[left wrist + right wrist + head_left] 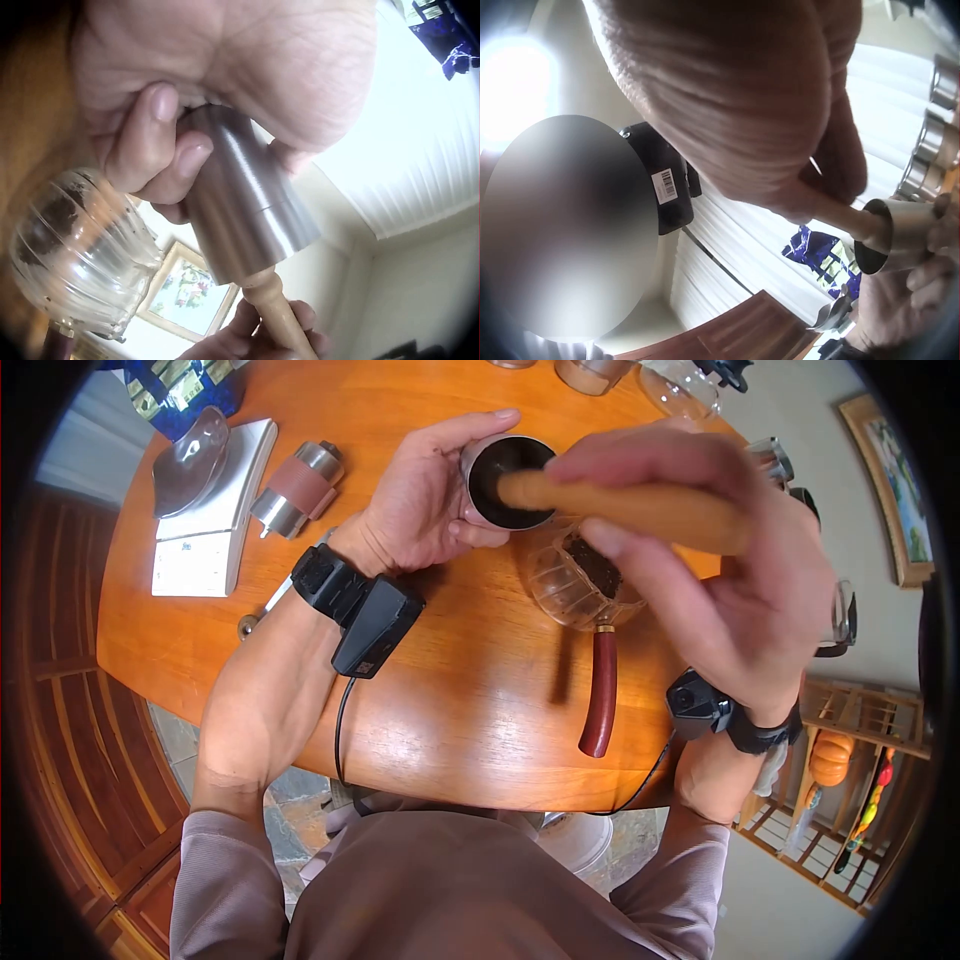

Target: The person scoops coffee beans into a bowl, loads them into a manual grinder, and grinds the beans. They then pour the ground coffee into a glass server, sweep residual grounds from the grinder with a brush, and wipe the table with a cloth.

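Note:
My left hand (415, 495) grips a brushed metal cup (247, 199), its dark open mouth tipped toward me in the head view. A turned light-wood handle (640, 512) runs into that mouth, and the tool's far end is hidden inside the cup. My right hand (745, 575) pinches this wooden handle between thumb and fingers, above the table. Just below the cup in the head view stands a ribbed glass vessel (556, 586) with a reddish wooden side handle (601, 695). Dark grounds (597, 567) lie inside the glass, partly covered by my right thumb.
On the left of the wooden table (470, 700) are a white scale (195, 565) with a clear dish (190, 465) on it, and a metal grinder (298, 490) with a brown band. Metal canisters (592, 374) and a glass pot (680, 388) stand along the far edge.

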Demonstrator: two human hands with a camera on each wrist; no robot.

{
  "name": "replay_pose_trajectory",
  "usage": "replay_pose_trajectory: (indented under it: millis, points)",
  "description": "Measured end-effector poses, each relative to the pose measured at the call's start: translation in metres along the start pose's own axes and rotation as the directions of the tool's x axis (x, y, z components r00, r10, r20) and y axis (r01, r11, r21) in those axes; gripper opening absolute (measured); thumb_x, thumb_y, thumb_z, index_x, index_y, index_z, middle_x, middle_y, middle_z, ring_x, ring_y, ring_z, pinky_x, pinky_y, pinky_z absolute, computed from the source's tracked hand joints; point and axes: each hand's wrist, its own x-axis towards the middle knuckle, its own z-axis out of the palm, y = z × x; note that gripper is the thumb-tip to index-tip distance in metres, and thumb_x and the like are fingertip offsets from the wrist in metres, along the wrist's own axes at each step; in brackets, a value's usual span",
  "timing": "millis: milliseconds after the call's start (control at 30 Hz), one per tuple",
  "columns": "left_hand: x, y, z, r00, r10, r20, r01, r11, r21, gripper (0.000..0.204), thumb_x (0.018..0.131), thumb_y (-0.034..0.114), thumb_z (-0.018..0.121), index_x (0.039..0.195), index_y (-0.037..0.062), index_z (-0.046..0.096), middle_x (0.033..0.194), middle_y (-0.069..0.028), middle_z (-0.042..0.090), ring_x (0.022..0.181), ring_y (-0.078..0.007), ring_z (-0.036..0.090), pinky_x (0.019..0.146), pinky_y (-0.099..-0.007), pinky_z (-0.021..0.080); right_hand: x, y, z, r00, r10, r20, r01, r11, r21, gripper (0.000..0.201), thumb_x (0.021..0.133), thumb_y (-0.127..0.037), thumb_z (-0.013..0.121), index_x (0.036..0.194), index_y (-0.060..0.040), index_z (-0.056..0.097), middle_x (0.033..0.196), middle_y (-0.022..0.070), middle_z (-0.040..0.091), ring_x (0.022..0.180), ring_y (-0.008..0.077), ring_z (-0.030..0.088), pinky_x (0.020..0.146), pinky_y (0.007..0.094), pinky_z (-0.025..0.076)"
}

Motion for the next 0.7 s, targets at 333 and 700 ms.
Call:
replay_pose_trajectory:
  millis: [333, 700]
  points:
    - [0.003, 0.001, -0.011, 0.993, 0.000, 0.119, 0.002, 1.000, -0.015, 0.039, 0.101, 0.043, 0.058, 0.083, 0.0088, 0.063, 0.064, 0.0022, 0.052, 0.050, -0.0063, 0.034, 0.042, -0.0194, 0.024, 0.005, 0.002, 0.006, 0.967, -0.250, 0.043, 0.253, 0.958, -0.133, 0.035, 0.078, 0.015, 0.074, 0.110, 0.0126, 0.060, 0.100, 0.0273, 0.070, 0.094, 0.0371, 0.072, 0.083, 0.0429, 0.057]
    - [0.003, 0.001, -0.010, 0.986, -0.012, 0.166, 0.013, 1.000, -0.001, 0.040, 0.101, 0.042, 0.058, 0.085, 0.0066, 0.063, 0.068, -0.0001, 0.053, 0.053, -0.0059, 0.037, 0.041, -0.0184, 0.025, -0.006, 0.013, 0.015, 0.915, -0.358, -0.188, 0.339, 0.932, -0.127, 0.036, 0.081, 0.013, 0.078, 0.113, 0.0109, 0.062, 0.103, 0.0250, 0.070, 0.094, 0.0305, 0.072, 0.082, 0.0360, 0.060]
